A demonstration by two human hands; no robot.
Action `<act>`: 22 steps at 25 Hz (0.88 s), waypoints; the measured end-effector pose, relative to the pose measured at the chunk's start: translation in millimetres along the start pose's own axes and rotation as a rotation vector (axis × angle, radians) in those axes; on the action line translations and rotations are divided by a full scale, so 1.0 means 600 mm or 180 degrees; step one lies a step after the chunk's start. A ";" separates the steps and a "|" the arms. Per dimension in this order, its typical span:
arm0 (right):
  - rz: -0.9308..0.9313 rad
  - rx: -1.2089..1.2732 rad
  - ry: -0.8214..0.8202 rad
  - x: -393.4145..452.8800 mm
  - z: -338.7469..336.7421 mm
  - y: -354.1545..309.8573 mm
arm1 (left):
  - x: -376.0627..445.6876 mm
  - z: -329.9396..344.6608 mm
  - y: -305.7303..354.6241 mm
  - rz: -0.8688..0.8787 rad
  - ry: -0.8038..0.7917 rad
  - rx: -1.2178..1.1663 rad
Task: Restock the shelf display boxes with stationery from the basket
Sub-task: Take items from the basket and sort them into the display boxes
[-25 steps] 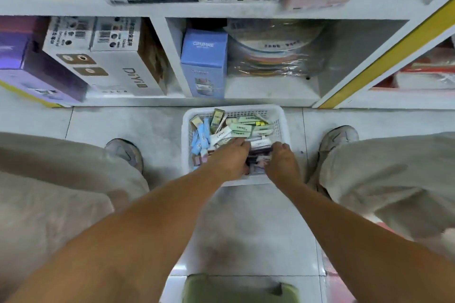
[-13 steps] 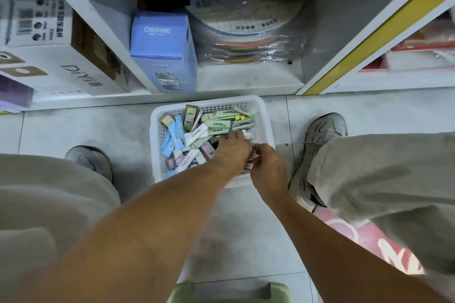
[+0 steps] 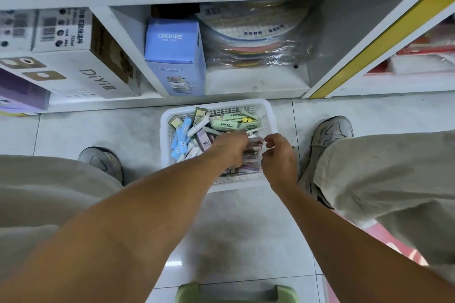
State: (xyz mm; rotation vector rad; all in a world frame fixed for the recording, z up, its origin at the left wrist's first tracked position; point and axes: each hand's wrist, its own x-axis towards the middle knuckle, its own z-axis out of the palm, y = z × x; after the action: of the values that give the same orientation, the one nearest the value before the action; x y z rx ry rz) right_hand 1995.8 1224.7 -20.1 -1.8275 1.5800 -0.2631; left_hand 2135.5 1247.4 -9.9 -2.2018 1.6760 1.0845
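Green stool: seen at the very bottom edge, on the tiled floor.
Left hand: reached into the basket, palm down over the packs; fingers are blurred, so whether anything is gripped cannot be told.
Right hand: held over the basket's right side, fingers loosely curled; nothing is seen between them.
Basket: white, set on the floor between the two shoes, just in front of the shelf.
Stationery packs: heaped loose in the basket, in blue, green, pink and white.
Shelf: a blue box and wrapped coloured discs are stored in the bottom compartment.
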 end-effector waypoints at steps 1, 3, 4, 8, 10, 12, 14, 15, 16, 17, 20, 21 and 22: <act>0.0122 0.0117 0.0000 0.005 -0.002 -0.006 | -0.002 -0.007 -0.010 -0.0039 -0.0039 -0.0299; 0.0247 0.0223 -0.0084 0.012 -0.003 -0.017 | -0.009 -0.022 -0.030 -0.0155 -0.0056 -0.1077; 0.0252 0.0222 -0.0181 0.013 0.000 -0.020 | -0.015 -0.030 -0.040 -0.0230 -0.0032 -0.1529; 0.0281 0.0135 -0.0574 0.007 0.018 -0.030 | -0.056 -0.049 -0.074 -0.0593 0.0092 -0.3203; 0.0232 -0.0120 -0.0733 0.005 0.032 -0.038 | -0.073 -0.050 -0.095 -0.0781 0.0247 -0.3535; 0.0053 -0.0324 -0.0964 -0.004 0.047 -0.052 | -0.091 -0.044 -0.121 -0.1114 0.0460 -0.3644; -0.0013 -0.0235 -0.1147 -0.014 0.065 -0.067 | -0.104 -0.030 -0.147 -0.1441 0.0698 -0.3177; 0.0106 -0.0085 -0.1205 -0.017 0.075 -0.073 | -0.110 -0.021 -0.157 -0.1530 0.0779 -0.2900; 0.0273 0.0084 -0.1233 -0.018 0.085 -0.079 | -0.113 -0.013 -0.163 -0.1583 0.0857 -0.2700; 0.0446 0.0267 -0.1246 -0.018 0.095 -0.085 | -0.116 -0.007 -0.166 -0.1599 0.0941 -0.2527; 0.0956 0.0979 -0.1287 -0.022 0.125 -0.103 | -0.110 0.007 -0.168 -0.1523 0.1132 -0.1948; 0.1098 0.1191 -0.1277 -0.024 0.133 -0.108 | -0.104 0.010 -0.166 -0.1481 0.1159 -0.1877; 0.1233 0.1403 -0.1262 -0.026 0.140 -0.114 | -0.098 0.014 -0.165 -0.1459 0.1154 -0.1906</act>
State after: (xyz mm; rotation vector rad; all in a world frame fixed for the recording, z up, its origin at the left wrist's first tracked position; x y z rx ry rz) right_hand 2093.8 1271.2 -35.6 -1.1286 1.4181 -0.0548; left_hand 2213.7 1332.1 -6.8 -3.1048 0.9028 1.2124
